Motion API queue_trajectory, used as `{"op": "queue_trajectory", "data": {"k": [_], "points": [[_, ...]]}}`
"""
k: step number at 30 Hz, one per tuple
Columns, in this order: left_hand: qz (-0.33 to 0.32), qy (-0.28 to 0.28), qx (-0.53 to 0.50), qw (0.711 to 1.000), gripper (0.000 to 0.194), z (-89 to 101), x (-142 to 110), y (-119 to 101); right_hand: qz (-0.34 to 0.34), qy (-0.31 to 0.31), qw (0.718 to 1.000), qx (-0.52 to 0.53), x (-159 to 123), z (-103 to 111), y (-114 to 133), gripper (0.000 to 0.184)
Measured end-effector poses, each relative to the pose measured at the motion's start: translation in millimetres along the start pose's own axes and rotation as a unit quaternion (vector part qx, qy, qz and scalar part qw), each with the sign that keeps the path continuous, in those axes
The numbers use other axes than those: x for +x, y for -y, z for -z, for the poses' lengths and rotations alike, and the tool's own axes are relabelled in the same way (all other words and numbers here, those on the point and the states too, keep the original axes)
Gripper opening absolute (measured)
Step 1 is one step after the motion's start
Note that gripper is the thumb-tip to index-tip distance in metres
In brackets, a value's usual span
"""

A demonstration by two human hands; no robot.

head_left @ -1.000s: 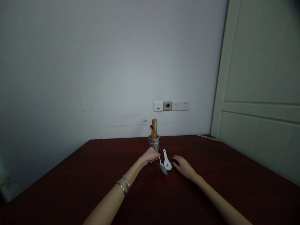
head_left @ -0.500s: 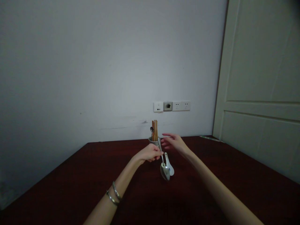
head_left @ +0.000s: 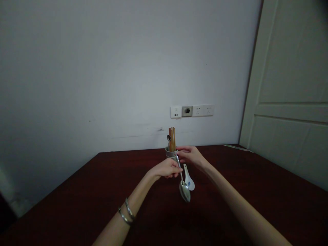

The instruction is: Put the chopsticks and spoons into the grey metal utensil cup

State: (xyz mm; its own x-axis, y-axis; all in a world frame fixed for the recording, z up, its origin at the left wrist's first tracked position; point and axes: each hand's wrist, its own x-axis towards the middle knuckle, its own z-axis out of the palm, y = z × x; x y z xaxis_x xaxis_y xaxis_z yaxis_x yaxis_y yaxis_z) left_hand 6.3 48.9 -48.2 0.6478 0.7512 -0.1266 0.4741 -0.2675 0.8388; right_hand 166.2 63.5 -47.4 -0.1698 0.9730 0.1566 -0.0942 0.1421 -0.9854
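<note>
Left hand (head_left: pixel 166 168) gripping metal spoon (head_left: pixel 185 192), right hand (head_left: pixel 194 157) near chopstick cup (head_left: pixel 170 154), white spoon (head_left: pixel 189 182) on table (head_left: pixel 89 194)

No text seems readable in this dimness.

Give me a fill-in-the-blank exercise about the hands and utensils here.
1. The left hand grips a large silver metal spoon by its ____.
2. The short blue-marked spoon on the dark red table is coloured ____.
3. Thin brown sticks and one small metal ____ stand in the round grey container.
4. Two metal bangles circle the ____ wrist.

Missing words: handle; white; spoon; left.
</note>
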Motion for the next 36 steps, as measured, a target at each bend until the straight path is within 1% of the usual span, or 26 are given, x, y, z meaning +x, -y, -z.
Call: {"op": "queue_trajectory", "data": {"k": [6, 10, 12, 14, 16, 19, 23, 26, 29, 32, 34, 36], "points": [[-0.018, 0.014, -0.009, 1.000, 0.034, -2.4, -1, -1, -0.009, 0.002, 1.000, -0.018, -2, 3, 1, 0.021], [-0.031, 0.002, 0.006, 0.999, 0.035, -4.0, -4, -7, 0.013, -0.008, 1.000, 0.002, -2, 11, 6, 0.022], [-0.041, -0.019, 0.037, 0.998, 0.038, -2.7, -8, -10, 0.032, -0.028, 0.999, 0.016, -3, 17, 12, 0.024], [-0.045, -0.039, 0.074, 0.996, 0.043, 0.4, -12, -12, 0.047, -0.068, 0.996, 0.030, -3, 24, 19, 0.024], [-0.037, -0.044, 0.096, 0.994, 0.047, 4.5, -18, -13, 0.062, -0.111, 0.991, 0.043, -3, 32, 24, 0.022], [-0.012, -0.018, 0.104, 0.994, 0.051, 9.7, -24, -14, 0.095, -0.154, 0.982, 0.055, -3, 43, 28, 0.022], [-0.015, 0.028, 0.096, 0.995, 0.037, 11.1, -27, -16, 0.127, -0.174, 0.974, 0.066, -4, 51, 29, 0.025], [-0.027, 0.031, 0.087, 0.995, 0.030, 10.1, -26, -17, 0.137, -0.176, 0.972, 0.079, -5, 50, 30, 0.027], [-0.041, 0.013, 0.068, 0.997, 0.024, 11.6, -25, -16, 0.138, -0.187, 0.969, 0.088, -5, 51, 30, 0.027], [-0.033, -0.025, 0.065, 0.997, 0.024, 18.4, -26, -14, 0.135, -0.194, 0.969, 0.077, -6, 55, 30, 0.026], [-0.021, -0.054, 0.070, 0.996, 0.024, 25.9, -28, -13, 0.123, -0.178, 0.975, 0.059, -7, 61, 29, 0.026], [-0.011, -0.087, 0.069, 0.994, 0.024, 35.4, -29, -10, 0.100, -0.146, 0.984, 0.033, -9, 66, 30, 0.026]]}}
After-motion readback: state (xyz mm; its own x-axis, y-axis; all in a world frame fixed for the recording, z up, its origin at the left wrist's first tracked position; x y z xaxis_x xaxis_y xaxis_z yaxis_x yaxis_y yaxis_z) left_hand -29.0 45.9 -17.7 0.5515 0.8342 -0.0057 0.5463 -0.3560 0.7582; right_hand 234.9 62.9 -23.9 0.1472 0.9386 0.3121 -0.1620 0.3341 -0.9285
